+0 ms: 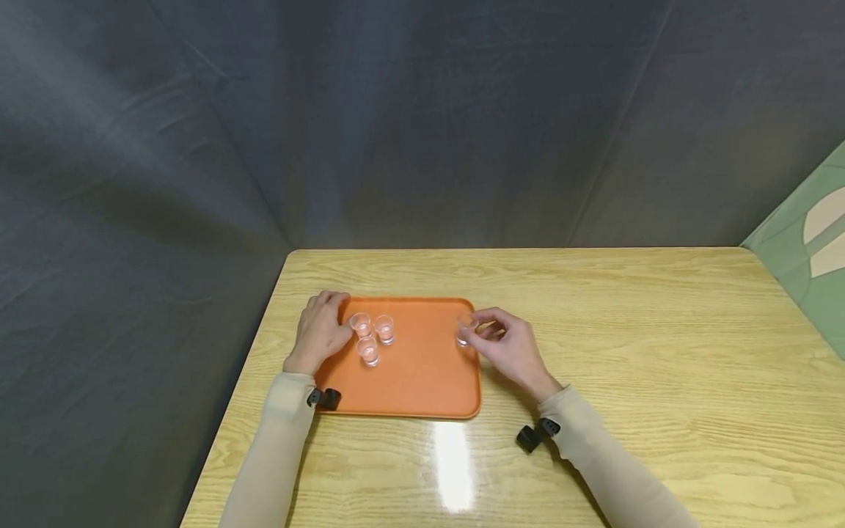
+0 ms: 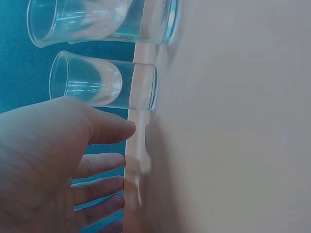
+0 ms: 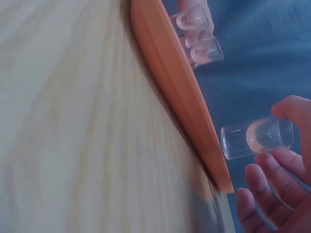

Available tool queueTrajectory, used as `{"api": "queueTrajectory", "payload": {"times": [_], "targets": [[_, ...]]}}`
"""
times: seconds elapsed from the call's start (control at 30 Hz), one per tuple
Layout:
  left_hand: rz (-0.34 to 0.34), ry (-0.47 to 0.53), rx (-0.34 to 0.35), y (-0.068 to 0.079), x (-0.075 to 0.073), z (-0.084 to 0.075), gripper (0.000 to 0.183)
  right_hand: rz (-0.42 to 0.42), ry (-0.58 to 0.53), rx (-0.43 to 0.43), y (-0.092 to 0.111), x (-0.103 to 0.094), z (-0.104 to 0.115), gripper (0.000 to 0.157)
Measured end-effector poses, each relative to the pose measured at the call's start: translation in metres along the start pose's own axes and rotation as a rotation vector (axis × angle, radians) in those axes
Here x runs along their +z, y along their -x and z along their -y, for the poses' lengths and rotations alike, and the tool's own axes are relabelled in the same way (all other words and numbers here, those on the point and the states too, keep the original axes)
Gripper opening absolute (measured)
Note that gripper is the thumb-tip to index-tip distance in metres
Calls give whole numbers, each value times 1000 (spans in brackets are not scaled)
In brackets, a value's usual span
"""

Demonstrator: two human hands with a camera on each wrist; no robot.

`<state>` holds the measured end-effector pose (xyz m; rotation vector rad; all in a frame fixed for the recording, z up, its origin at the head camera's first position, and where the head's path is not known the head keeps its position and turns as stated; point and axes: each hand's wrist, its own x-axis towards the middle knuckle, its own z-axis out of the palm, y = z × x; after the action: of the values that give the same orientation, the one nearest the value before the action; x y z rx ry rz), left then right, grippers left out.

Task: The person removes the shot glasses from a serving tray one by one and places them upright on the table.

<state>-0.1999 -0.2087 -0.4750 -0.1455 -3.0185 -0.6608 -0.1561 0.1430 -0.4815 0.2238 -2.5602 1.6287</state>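
Observation:
An orange tray (image 1: 422, 389) lies on the wooden table. Toward its left side three clear shot glasses stand close together: one at the back left (image 1: 361, 325), one to its right (image 1: 385, 330) and one in front (image 1: 368, 352). My left hand (image 1: 319, 334) is at the tray's left edge, its thumb near the closest glass and its fingers extended by the rim in the left wrist view. At the right end of the tray, my right hand (image 1: 511, 348) pinches another shot glass (image 3: 260, 138) between thumb and fingers. That glass appears upright, its base at the tray.
Bare wooden table (image 1: 634, 330) extends to the right of the tray. A dark curtain (image 1: 462, 132) hangs behind and to the left. A green patterned surface (image 1: 808, 249) shows at the far right. Each wrist wears a small black camera (image 1: 528, 438).

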Motion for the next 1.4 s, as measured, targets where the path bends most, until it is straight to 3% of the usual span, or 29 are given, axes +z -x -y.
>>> {"api": "queueTrajectory", "payload": {"times": [0.27,0.83,1.4], "targets": [[-1,-3,4,-1,2,2,54,-38,36,-3,-1,-20,-10,32],[4,-3,4,-1,3,3,54,-139,140,71,13,-74,-39,38],[6,-14,3,0,1,1,56,-194,196,163,20,-119,-50,49]]}}
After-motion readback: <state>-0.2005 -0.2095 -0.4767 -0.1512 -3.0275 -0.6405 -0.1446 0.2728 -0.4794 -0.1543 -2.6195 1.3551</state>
